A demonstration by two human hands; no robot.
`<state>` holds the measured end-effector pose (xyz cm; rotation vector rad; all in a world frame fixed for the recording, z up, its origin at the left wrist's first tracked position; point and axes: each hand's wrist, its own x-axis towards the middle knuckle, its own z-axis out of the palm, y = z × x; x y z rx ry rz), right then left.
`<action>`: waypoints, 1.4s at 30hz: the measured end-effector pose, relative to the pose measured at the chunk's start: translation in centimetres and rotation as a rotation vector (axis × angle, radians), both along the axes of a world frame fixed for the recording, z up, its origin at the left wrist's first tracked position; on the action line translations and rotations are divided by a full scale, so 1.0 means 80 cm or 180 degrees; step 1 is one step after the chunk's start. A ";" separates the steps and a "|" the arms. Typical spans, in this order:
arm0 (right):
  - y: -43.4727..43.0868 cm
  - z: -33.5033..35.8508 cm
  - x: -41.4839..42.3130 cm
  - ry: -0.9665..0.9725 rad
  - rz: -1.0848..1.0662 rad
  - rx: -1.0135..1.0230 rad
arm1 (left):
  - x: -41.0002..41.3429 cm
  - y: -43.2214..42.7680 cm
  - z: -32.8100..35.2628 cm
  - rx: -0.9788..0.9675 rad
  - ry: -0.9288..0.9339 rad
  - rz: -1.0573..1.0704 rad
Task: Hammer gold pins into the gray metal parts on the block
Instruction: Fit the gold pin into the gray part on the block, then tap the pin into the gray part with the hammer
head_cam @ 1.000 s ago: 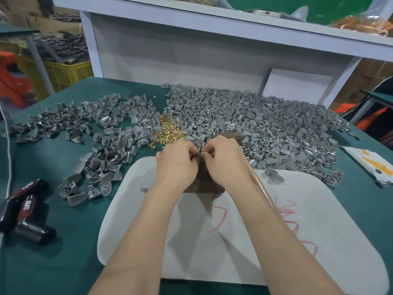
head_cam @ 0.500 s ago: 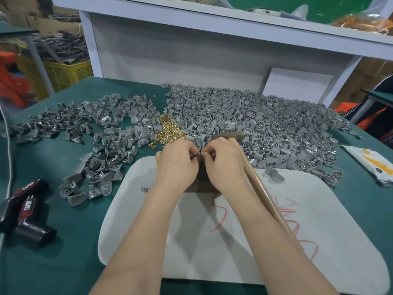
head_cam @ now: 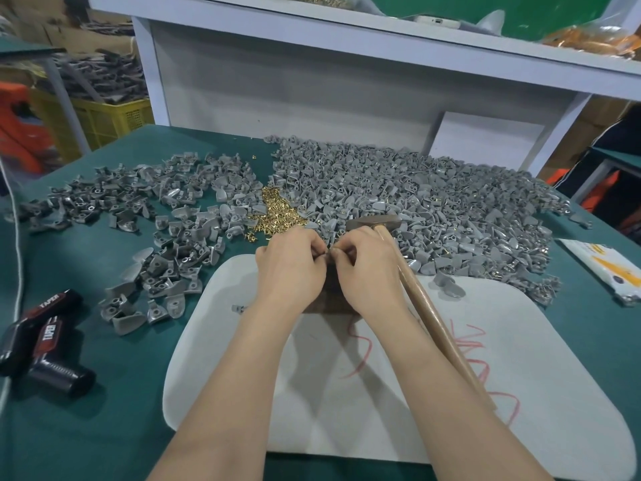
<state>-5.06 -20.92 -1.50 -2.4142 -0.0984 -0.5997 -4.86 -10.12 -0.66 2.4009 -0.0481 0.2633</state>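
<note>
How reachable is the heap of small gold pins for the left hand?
Probably yes: the heap of small gold pins lies just beyond the left hand, nothing between, though that hand is busy over the brown block.

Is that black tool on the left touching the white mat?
Apart. The head view shows the black tool lying on the green table, with a strip of bare green between it and the white mat.

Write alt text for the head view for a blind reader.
Left hand and right hand meet, fingertips pinched, over a dark block on a white mat. A wooden hammer runs beside the right hand; gray metal parts and gold pins are heaped behind.
</note>
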 end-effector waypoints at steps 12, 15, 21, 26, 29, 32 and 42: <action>-0.002 0.010 0.001 0.0275 -0.0053 -0.0453 | -0.002 -0.001 0.003 -0.0010 0.0014 0.0016; -0.003 0.023 0.003 0.0606 -0.0085 -0.0654 | -0.002 -0.001 0.004 -0.0015 0.0008 0.0005; 0.002 0.041 0.001 0.0992 -0.0079 -0.0730 | -0.003 0.000 0.002 -0.0007 -0.0010 -0.0023; 0.004 0.047 -0.001 0.1119 -0.0131 -0.0646 | -0.003 0.001 0.003 -0.0033 -0.0006 -0.0024; 0.005 0.049 -0.001 0.1173 -0.0131 -0.0649 | -0.003 0.000 0.002 -0.0030 -0.0024 -0.0019; 0.004 0.049 -0.001 0.1185 -0.0128 -0.0647 | -0.003 0.000 0.002 -0.0029 -0.0041 -0.0025; 0.001 0.048 0.003 0.1204 -0.0085 -0.0635 | 0.000 -0.001 0.001 0.0043 -0.0059 -0.0029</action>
